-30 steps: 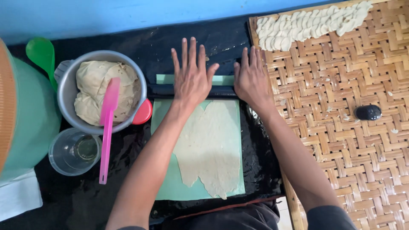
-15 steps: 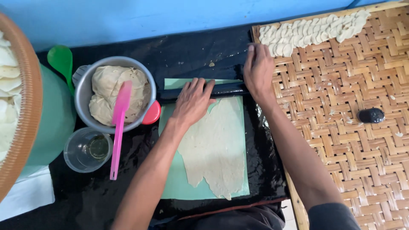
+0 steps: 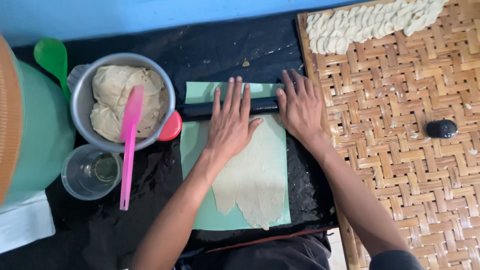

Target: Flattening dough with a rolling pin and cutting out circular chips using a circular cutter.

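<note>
My left hand (image 3: 231, 121) and my right hand (image 3: 300, 104) both lie flat, fingers stretched, on a black rolling pin (image 3: 196, 110) that lies crosswise near the far end of a green mat (image 3: 197, 147). A thin sheet of pale dough (image 3: 255, 182) is spread over the mat from the pin toward me. The pin's right end is hidden under my right hand.
A metal bowl (image 3: 81, 97) of dough with a pink spatula (image 3: 129, 145) sits left of the mat, a clear cup (image 3: 91, 171) below it. A woven bamboo tray (image 3: 400, 150) at right holds shaped dough pieces (image 3: 360, 22) and a small black object (image 3: 441, 128). Green container (image 3: 35, 135) far left.
Both hands have drawn the rolling pin back toward me over the dough sheet. The view has shifted slightly right.
</note>
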